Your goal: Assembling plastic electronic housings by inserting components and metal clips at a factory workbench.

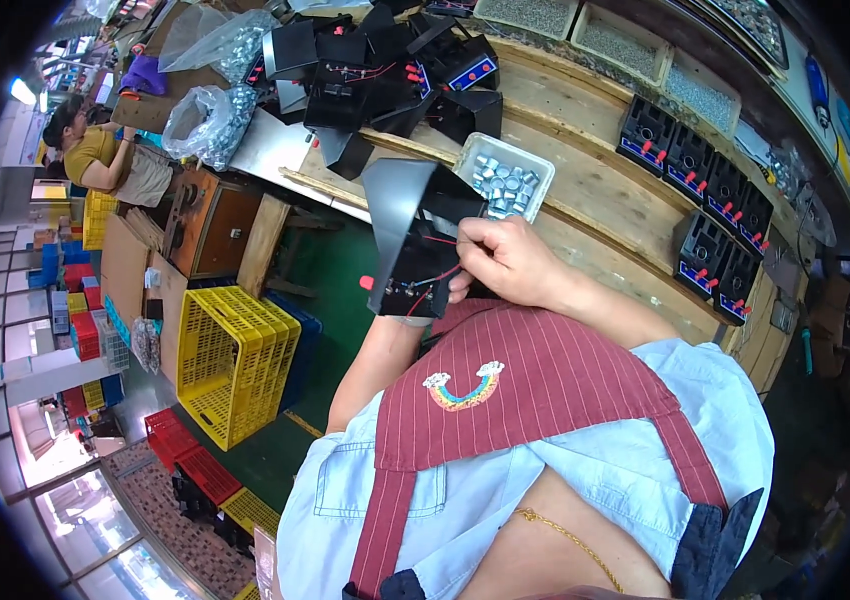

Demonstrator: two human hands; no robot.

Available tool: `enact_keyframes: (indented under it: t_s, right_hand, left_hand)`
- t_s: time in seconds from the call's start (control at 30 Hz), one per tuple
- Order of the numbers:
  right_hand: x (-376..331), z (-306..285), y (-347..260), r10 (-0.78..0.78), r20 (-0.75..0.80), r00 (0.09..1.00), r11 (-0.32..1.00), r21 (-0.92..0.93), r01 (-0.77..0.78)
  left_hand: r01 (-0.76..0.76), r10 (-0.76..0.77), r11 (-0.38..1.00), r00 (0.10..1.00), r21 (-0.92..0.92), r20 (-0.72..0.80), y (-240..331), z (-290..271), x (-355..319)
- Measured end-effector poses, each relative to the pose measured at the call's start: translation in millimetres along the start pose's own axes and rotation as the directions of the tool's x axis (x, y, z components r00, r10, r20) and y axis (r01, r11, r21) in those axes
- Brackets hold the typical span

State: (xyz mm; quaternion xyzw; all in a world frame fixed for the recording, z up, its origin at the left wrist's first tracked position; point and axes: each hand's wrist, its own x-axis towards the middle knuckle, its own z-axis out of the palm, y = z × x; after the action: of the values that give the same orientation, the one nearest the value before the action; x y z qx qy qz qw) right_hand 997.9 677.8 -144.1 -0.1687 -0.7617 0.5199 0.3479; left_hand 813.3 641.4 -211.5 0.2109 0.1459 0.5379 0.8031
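Black plastic housing held over the near edge of the wooden bench.
The right hand [510,262] pinches red and black wires [438,272] inside the black housing [407,235]. The left hand [392,325] is mostly hidden beneath it, apparently supporting it; its grip cannot be told. A white tray of metal nuts [505,176] sits just beyond; a yellow crate [233,360] stands left.

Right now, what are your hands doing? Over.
Right hand pinching red wire inside black plastic housing. Left hand hidden behind housing, likely holding it. White tray of metal nuts just beyond.
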Motion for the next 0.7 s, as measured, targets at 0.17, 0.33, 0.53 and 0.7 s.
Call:
enact_keyframes:
  t_s: [0.17,0.33,0.53,0.7]
  right_hand:
    - [19,-5,-7,0.179,0.113,0.977,0.982,0.046,-0.185]
    - [40,-17,75,0.141,-0.157,0.977,0.901,0.429,-0.061]
    - [38,-26,34,-0.046,-0.222,0.974,0.965,-0.260,-0.014]
    - [64,5,25,-0.172,0.035,0.984,0.741,-0.654,0.153]
  left_hand:
    - [0.038,-0.044,0.991,0.998,0.127,0.049,16,-3,0]
    - [-0.323,0.373,0.892,0.921,0.317,-0.111,23,19,12]
    - [-0.380,0.420,0.904,0.875,0.193,-0.240,24,-2,23]
    - [-0.378,0.573,0.769,0.766,0.516,-0.292,17,-16,29]
